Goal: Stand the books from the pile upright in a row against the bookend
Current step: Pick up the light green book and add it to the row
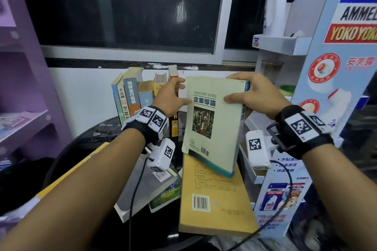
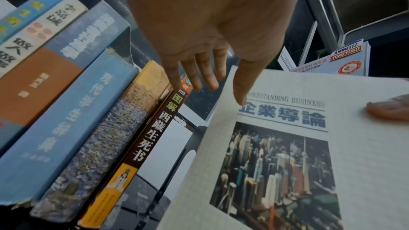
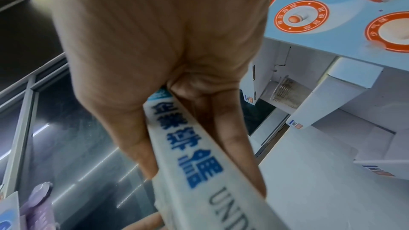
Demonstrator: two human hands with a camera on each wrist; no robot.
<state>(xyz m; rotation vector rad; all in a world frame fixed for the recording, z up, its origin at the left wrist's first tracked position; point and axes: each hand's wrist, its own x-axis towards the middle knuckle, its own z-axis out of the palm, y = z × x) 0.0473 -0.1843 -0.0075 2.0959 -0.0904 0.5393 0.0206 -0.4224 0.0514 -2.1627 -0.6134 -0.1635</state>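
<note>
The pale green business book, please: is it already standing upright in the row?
No. The pale green business book is tilted, gripped by the right hand, apart from the row.

The pale book [image 1: 212, 124] reads "UNDERSTANDING BUSINESS", the display stand [image 1: 346, 51] "YOKO YOKO", a red-brown spine [image 2: 152, 135] "02".

A shop: cardboard product display [image 1: 344, 51] beside stocked shelves [image 1: 279, 44]

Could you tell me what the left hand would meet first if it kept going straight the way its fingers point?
Probably the upright red-brown book ending the row: the left hand points its fingers at its top; depth is unclear.
</note>
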